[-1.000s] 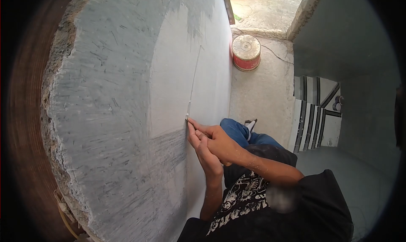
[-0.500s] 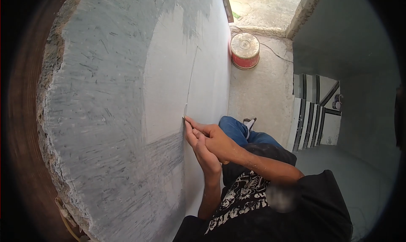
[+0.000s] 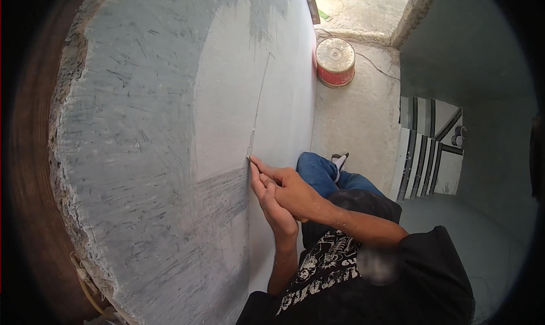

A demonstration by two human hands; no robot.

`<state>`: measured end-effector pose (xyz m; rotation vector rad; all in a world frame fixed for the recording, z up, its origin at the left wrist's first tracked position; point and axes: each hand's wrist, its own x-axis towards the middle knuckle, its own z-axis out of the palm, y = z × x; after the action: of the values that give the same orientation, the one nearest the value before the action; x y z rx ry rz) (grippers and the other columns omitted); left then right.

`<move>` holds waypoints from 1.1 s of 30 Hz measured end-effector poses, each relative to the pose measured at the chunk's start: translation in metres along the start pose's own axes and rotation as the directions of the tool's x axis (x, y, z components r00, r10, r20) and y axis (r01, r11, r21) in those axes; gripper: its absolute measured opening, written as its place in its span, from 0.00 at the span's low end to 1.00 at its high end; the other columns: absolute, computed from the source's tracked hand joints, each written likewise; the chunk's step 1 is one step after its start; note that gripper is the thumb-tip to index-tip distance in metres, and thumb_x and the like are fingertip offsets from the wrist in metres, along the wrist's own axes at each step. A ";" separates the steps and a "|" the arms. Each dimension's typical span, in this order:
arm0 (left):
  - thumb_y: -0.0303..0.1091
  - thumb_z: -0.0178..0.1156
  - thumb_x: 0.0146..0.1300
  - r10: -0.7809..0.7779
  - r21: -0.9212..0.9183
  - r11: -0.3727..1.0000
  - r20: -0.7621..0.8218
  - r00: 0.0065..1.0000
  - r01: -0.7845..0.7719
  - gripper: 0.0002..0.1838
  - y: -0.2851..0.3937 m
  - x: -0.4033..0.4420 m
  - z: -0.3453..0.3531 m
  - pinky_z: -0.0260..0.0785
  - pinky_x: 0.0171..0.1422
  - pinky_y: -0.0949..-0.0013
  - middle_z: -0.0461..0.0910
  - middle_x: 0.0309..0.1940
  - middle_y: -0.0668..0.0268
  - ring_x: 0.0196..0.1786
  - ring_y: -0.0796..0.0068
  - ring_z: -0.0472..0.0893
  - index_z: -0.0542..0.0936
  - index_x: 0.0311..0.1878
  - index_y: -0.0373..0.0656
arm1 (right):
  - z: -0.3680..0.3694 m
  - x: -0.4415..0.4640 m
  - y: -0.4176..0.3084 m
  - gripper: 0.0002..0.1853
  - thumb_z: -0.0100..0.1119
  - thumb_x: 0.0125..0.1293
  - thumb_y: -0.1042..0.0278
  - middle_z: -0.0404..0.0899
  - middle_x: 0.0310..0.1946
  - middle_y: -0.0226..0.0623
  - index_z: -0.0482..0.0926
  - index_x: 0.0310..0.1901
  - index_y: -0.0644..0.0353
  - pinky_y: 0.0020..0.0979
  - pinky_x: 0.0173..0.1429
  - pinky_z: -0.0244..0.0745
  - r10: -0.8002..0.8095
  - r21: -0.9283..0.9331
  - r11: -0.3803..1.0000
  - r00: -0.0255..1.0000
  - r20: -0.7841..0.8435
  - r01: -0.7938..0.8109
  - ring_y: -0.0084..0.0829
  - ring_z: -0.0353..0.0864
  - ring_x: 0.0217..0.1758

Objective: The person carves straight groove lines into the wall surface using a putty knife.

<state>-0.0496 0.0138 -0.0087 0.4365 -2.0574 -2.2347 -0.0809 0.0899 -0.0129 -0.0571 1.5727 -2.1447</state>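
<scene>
My right hand (image 3: 301,194) lies over my left hand (image 3: 273,204), and both are closed together against the wall (image 3: 227,98). A small dark tip (image 3: 248,158) shows at the fingertips, touching the plaster; the rest of what they hold is hidden by the fingers. From that tip a thin dark line (image 3: 261,92) runs up the smooth pale patch of wall. A little raised white fleck (image 3: 253,130) sits on the line just above my hands. Rough, scratched grey plaster surrounds the pale patch.
A red bucket with a dusty lid (image 3: 335,63) stands on the concrete floor beside the wall. A cable (image 3: 374,68) trails behind it. Black-and-white stairs (image 3: 426,149) rise at the right. The wall's broken edge (image 3: 62,154) is at the left.
My joined hands have slid slightly down the wall along the dark line, and more of it shows above them. The view has shifted a little; the grip looks the same.
</scene>
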 end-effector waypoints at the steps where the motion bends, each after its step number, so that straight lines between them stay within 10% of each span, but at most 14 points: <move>1: 0.42 0.41 0.78 0.005 0.009 1.000 -0.011 1.000 -0.005 0.38 0.000 0.003 0.001 0.44 0.86 0.54 0.46 0.83 0.45 0.85 0.51 0.48 0.47 0.84 0.32 | 0.000 0.002 -0.001 0.30 0.48 0.77 0.66 0.84 0.32 0.43 0.65 0.79 0.57 0.26 0.43 0.77 0.038 0.003 0.999 0.999 0.013 -0.038 0.23 0.78 0.35; 4: 0.40 0.42 0.76 -0.001 0.033 0.999 -0.033 0.999 0.002 0.38 -0.001 0.006 0.006 0.47 0.86 0.53 0.49 0.82 0.44 0.84 0.50 0.51 0.48 0.83 0.31 | -0.009 0.006 -0.012 0.30 0.48 0.77 0.66 0.86 0.41 0.52 0.65 0.78 0.58 0.28 0.53 0.77 0.155 0.008 0.988 0.986 0.056 -0.156 0.27 0.82 0.44; 7: 0.40 0.41 0.77 -0.008 0.043 0.999 -0.023 1.000 0.009 0.38 0.001 -0.003 0.007 0.47 0.86 0.54 0.49 0.82 0.44 0.84 0.50 0.51 0.48 0.83 0.31 | -0.005 0.000 -0.009 0.27 0.48 0.80 0.66 0.83 0.37 0.32 0.67 0.78 0.53 0.22 0.46 0.74 0.041 -0.063 0.997 0.999 0.022 -0.040 0.17 0.74 0.40; 13: 0.40 0.39 0.77 -0.007 0.051 0.999 -0.017 1.000 0.008 0.37 -0.001 0.004 0.007 0.48 0.86 0.54 0.49 0.82 0.45 0.84 0.51 0.52 0.48 0.83 0.32 | -0.011 0.004 -0.024 0.26 0.47 0.81 0.66 0.82 0.36 0.30 0.67 0.79 0.52 0.22 0.44 0.74 0.177 0.011 0.984 0.983 0.049 -0.177 0.16 0.73 0.39; 17: 0.40 0.39 0.77 -0.006 0.051 0.999 -0.007 1.000 0.007 0.37 0.002 0.006 0.006 0.48 0.86 0.54 0.50 0.82 0.45 0.84 0.51 0.52 0.48 0.84 0.33 | -0.001 0.011 0.012 0.28 0.47 0.79 0.66 0.83 0.36 0.34 0.66 0.78 0.54 0.24 0.47 0.74 -0.041 -0.066 0.997 0.999 -0.033 0.039 0.19 0.75 0.40; 22: 0.41 0.37 0.77 -0.013 0.054 0.998 0.000 1.000 0.013 0.37 0.000 0.010 0.010 0.49 0.86 0.55 0.50 0.82 0.46 0.84 0.52 0.53 0.47 0.84 0.33 | -0.012 0.005 -0.023 0.30 0.48 0.74 0.67 0.87 0.38 0.46 0.67 0.78 0.59 0.29 0.54 0.77 0.127 -0.045 0.991 0.991 0.032 -0.125 0.26 0.82 0.43; 25: 0.41 0.37 0.77 -0.012 0.057 0.998 0.003 1.000 0.012 0.37 0.002 0.010 0.008 0.49 0.86 0.55 0.50 0.83 0.46 0.84 0.53 0.53 0.47 0.84 0.34 | -0.004 0.010 -0.012 0.26 0.48 0.81 0.65 0.81 0.34 0.30 0.67 0.78 0.53 0.20 0.45 0.72 0.031 -0.037 0.999 0.999 -0.035 -0.032 0.15 0.72 0.38; 29: 0.41 0.36 0.77 -0.017 0.057 0.998 0.006 1.000 0.017 0.37 0.001 0.013 0.011 0.49 0.86 0.55 0.50 0.83 0.46 0.84 0.53 0.54 0.47 0.84 0.34 | -0.018 0.006 -0.042 0.27 0.47 0.80 0.64 0.83 0.35 0.33 0.67 0.78 0.54 0.22 0.47 0.74 0.275 -0.043 0.961 0.961 0.039 -0.274 0.17 0.75 0.39; 33: 0.41 0.35 0.77 -0.017 0.062 0.998 0.019 1.000 0.016 0.36 0.003 0.015 0.010 0.49 0.86 0.56 0.50 0.83 0.47 0.84 0.54 0.54 0.47 0.84 0.35 | -0.006 0.016 0.007 0.27 0.48 0.80 0.64 0.85 0.35 0.34 0.67 0.78 0.54 0.24 0.47 0.76 0.001 -0.074 0.997 0.998 -0.056 -0.005 0.19 0.77 0.38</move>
<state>-0.0673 0.0195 -0.0074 0.4402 -2.1450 -2.1983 -0.0943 0.0870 -0.0247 -0.0192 1.6828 -2.1026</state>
